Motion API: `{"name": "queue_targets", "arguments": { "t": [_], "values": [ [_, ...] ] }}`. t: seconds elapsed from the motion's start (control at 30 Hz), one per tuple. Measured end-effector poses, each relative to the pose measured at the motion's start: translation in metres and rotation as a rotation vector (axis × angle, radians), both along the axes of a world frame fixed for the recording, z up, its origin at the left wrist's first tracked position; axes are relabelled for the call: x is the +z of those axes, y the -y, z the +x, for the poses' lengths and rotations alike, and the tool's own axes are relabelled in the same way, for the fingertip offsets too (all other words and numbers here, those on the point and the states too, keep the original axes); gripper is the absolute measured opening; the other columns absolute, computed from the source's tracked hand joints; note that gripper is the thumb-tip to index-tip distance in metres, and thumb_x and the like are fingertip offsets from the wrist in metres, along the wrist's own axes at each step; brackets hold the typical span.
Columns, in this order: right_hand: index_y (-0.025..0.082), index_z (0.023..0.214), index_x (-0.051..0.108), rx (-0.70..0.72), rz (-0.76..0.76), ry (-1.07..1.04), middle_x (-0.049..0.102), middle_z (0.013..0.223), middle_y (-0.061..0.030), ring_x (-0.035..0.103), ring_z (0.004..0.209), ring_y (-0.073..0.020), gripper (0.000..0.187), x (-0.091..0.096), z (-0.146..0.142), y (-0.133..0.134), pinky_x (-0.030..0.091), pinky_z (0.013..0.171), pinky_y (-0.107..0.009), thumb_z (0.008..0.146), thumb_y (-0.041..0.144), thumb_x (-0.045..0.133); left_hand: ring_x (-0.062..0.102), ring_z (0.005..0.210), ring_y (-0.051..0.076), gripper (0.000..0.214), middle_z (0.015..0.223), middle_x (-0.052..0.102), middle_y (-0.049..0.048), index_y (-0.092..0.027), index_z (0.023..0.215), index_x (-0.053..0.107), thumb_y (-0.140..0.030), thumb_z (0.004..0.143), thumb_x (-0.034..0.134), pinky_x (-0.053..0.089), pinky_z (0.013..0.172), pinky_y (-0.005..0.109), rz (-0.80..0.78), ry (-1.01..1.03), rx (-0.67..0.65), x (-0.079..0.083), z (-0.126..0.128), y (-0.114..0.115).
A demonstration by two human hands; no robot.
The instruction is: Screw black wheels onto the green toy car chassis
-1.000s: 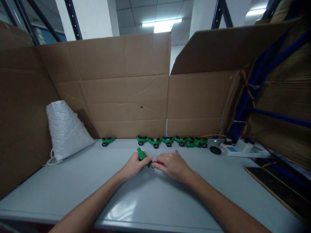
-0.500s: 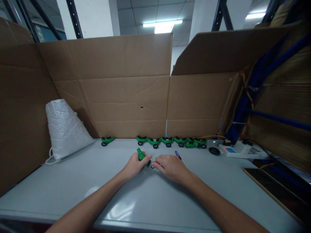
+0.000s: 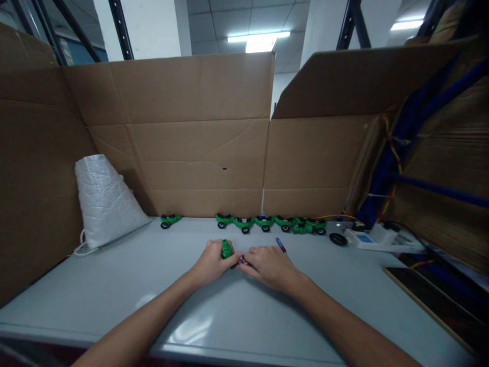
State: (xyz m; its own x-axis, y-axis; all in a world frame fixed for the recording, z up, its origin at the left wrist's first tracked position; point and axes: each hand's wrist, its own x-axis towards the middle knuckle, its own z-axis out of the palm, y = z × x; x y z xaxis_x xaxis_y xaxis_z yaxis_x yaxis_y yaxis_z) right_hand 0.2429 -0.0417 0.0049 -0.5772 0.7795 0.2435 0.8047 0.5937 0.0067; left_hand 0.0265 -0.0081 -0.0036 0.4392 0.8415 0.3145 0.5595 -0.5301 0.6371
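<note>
My left hand [image 3: 211,262] is closed around a green toy vehicle [image 3: 226,248] with dark parts at its lower end, held a little above the table. Its rounded green end points up and away from me. My right hand [image 3: 269,265] is closed beside it, fingertips pinched against a small red, white and dark bit [image 3: 242,260] that I cannot make out clearly. Past the right knuckles shows a red-and-blue, pen-like handle [image 3: 280,244]; whether it is held or lying on the table I cannot tell.
Along the back of the grey table [image 3: 114,300] stand several green toy vehicles [image 3: 263,223], with another one [image 3: 170,220] apart at left. A white bag [image 3: 105,204] leans at left. A black ring [image 3: 338,239] and a power strip [image 3: 384,239] lie at right. Cardboard [image 3: 191,142] walls the back.
The green toy in my left hand has turned more upright and its top has shifted slightly right. Both hands now sit closer together at the fingertips. The view has shifted slightly.
</note>
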Motion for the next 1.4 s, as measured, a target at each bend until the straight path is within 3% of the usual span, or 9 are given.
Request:
{"name": "queue_targets", "arguments": {
  "t": [0.23,0.63,0.87,1.03,1.13,1.4],
  "values": [
    [0.019,0.109,0.076,-0.007,-0.018,-0.009,0.079,0.100,-0.0093,0.075,0.091,-0.0245,0.034,0.004,-0.005,0.003,0.050,0.077,-0.030,0.107,0.044,0.052,0.061,0.088,0.024,0.038,0.085,0.070,0.0055,-0.020,0.084,0.072,-0.054,0.097,0.064,0.039,0.090,0.037,0.162,-0.150,0.044,0.001,-0.003,0.001],
    [0.017,0.098,0.077,-0.017,0.013,-0.046,0.078,0.094,-0.0102,0.073,0.083,-0.0224,0.038,0.001,-0.002,0.002,0.047,0.075,-0.031,0.107,0.029,0.043,0.057,0.098,0.026,0.028,0.093,0.074,0.0043,-0.023,0.094,0.071,-0.049,0.099,0.065,0.037,0.092,0.038,0.208,-0.065,-0.041,0.004,-0.004,0.003],
    [0.020,0.096,0.079,-0.060,0.013,-0.029,0.077,0.094,-0.0094,0.073,0.082,-0.0220,0.040,0.005,0.005,-0.002,0.045,0.073,-0.030,0.108,0.036,0.044,0.059,0.096,0.027,0.029,0.092,0.074,0.0067,-0.023,0.093,0.075,-0.051,0.094,0.069,0.041,0.094,0.038,0.137,0.067,-0.016,0.006,-0.004,0.000],
    [0.020,0.097,0.078,-0.114,-0.001,-0.046,0.077,0.098,-0.0099,0.073,0.085,-0.0217,0.041,0.012,0.006,0.000,0.045,0.075,-0.029,0.110,0.038,0.043,0.063,0.086,0.021,0.035,0.091,0.071,0.0045,-0.019,0.098,0.068,-0.053,0.096,0.066,0.046,0.083,0.031,-0.031,0.269,0.045,0.002,-0.004,-0.007],
    [0.020,0.097,0.078,-0.144,0.015,-0.055,0.077,0.097,-0.0098,0.073,0.084,-0.0216,0.041,0.013,0.006,0.000,0.045,0.074,-0.029,0.110,0.039,0.044,0.062,0.086,0.020,0.037,0.092,0.068,0.0033,-0.018,0.101,0.065,-0.054,0.097,0.063,0.046,0.084,0.030,-0.028,0.345,0.084,-0.001,-0.005,-0.013],
    [0.020,0.086,0.078,-0.203,0.052,-0.066,0.079,0.090,-0.0103,0.074,0.081,-0.0244,0.047,0.012,0.012,-0.008,0.042,0.065,-0.030,0.107,0.051,0.050,0.062,0.085,0.019,0.046,0.088,0.067,0.0017,-0.018,0.098,0.064,-0.063,0.093,0.064,0.048,0.083,0.029,-0.088,0.387,0.109,-0.005,-0.006,-0.017]
  ]
}}
